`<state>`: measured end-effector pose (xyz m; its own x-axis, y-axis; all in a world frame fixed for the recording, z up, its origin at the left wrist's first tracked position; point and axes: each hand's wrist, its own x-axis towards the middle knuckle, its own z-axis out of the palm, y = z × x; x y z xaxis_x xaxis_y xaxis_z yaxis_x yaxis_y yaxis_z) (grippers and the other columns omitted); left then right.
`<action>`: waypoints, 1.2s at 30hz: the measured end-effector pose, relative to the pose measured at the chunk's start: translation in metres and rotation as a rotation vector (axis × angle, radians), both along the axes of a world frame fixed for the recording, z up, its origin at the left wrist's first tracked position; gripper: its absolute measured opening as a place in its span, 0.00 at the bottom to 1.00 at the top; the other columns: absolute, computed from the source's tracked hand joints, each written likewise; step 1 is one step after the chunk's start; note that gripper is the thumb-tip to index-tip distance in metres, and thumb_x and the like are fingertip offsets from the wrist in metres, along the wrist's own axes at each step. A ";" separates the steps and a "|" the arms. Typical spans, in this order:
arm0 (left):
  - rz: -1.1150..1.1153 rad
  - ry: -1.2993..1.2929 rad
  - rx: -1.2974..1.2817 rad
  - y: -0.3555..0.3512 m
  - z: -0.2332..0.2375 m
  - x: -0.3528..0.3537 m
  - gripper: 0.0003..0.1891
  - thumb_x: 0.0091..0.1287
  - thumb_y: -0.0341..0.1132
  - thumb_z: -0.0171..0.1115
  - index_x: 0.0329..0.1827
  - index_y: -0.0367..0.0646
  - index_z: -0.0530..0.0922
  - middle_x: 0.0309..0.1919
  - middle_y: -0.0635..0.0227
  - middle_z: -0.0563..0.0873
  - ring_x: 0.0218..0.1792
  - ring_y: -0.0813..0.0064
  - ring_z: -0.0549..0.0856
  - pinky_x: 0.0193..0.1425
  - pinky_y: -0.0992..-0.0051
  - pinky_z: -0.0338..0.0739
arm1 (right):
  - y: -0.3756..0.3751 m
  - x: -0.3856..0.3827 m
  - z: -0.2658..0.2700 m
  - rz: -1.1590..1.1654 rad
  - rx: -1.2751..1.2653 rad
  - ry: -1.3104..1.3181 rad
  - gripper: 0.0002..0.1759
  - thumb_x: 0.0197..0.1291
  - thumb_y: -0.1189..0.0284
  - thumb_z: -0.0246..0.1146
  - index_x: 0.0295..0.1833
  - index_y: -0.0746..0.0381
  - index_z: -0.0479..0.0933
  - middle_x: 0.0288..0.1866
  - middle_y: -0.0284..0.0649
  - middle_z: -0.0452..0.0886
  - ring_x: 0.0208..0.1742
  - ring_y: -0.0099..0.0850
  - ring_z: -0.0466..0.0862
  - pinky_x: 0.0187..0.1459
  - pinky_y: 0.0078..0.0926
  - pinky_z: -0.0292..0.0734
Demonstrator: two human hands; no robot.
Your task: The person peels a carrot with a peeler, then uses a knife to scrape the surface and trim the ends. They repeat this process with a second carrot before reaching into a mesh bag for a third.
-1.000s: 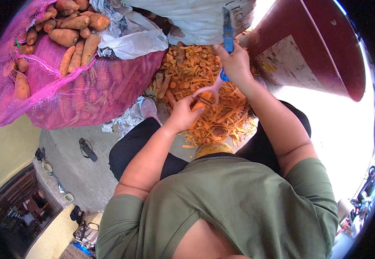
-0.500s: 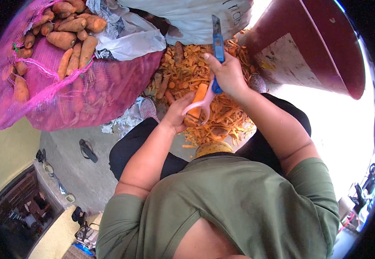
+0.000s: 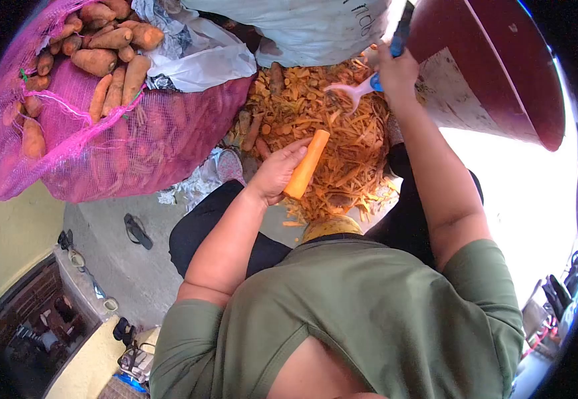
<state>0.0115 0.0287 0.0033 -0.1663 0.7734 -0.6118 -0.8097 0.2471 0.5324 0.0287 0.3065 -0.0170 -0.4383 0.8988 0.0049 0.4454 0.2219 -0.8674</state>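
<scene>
My left hand is wrapped round the lower part of a peeled, bright orange carrot, which tilts up to the right. Farther forward and to the right, my right hand grips two tools at once. A pink Y-shaped peeler points left out of the fist, apart from the carrot. Beyond the knuckles a blue utility knife sticks up. Beneath both hands lies a heap of orange peelings, with a few unpeeled carrots along its left side.
A pink mesh sack on the left bears unpeeled carrots on top. Next to it lies white plastic. A white sack stands ahead, and a dark red tub is at the right. One flip-flop lies on the floor.
My right hand has moved forward and right, taking the peeler off the carrot and carrying the knife along. My left hand still holds the carrot, now showing more of its peeled length.
</scene>
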 end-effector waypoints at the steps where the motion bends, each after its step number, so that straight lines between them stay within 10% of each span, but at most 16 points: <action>1: 0.001 0.005 -0.011 -0.001 -0.001 -0.002 0.22 0.64 0.36 0.50 0.61 0.44 0.60 0.39 0.69 0.76 0.32 0.78 0.78 0.31 0.78 0.76 | 0.000 -0.001 -0.002 0.048 -0.007 -0.007 0.22 0.50 0.55 0.60 0.32 0.66 0.75 0.22 0.49 0.77 0.27 0.44 0.79 0.33 0.37 0.72; 8: -0.292 0.889 0.030 -0.010 -0.008 -0.014 0.29 0.51 0.26 0.63 0.58 0.39 0.63 0.42 0.65 0.76 0.40 0.80 0.77 0.44 0.80 0.73 | -0.077 0.011 0.044 0.838 0.071 -0.583 0.21 0.49 0.56 0.60 0.42 0.60 0.74 0.28 0.49 0.78 0.32 0.45 0.79 0.34 0.39 0.73; 14: 0.432 0.386 0.029 -0.009 0.006 -0.032 0.18 0.52 0.26 0.62 0.46 0.39 0.70 0.39 0.66 0.78 0.39 0.73 0.78 0.42 0.70 0.75 | -0.110 0.027 0.039 1.116 -0.139 -0.504 0.18 0.50 0.57 0.59 0.35 0.62 0.74 0.29 0.51 0.78 0.34 0.46 0.79 0.37 0.40 0.72; 20: 0.401 0.005 -0.019 -0.009 0.007 -0.030 0.14 0.59 0.33 0.55 0.47 0.41 0.70 0.35 0.65 0.77 0.34 0.73 0.78 0.38 0.74 0.74 | -0.099 0.018 0.027 0.922 -0.109 -0.527 0.18 0.51 0.58 0.60 0.31 0.65 0.73 0.23 0.49 0.77 0.27 0.43 0.79 0.32 0.39 0.72; 31: -0.145 0.867 -0.384 0.000 -0.029 -0.020 0.19 0.48 0.37 0.68 0.41 0.37 0.74 0.30 0.66 0.81 0.31 0.76 0.78 0.37 0.75 0.72 | -0.069 -0.004 0.061 0.316 -0.263 0.196 0.18 0.56 0.60 0.58 0.26 0.65 0.70 0.13 0.36 0.72 0.14 0.22 0.73 0.16 0.22 0.67; 36: -0.159 0.904 -0.433 0.006 -0.024 -0.027 0.20 0.47 0.38 0.68 0.41 0.37 0.74 0.29 0.65 0.81 0.30 0.75 0.79 0.37 0.74 0.72 | -0.055 -0.008 0.065 0.708 -0.360 -0.194 0.23 0.57 0.53 0.54 0.30 0.66 0.72 0.15 0.39 0.73 0.18 0.28 0.76 0.22 0.28 0.70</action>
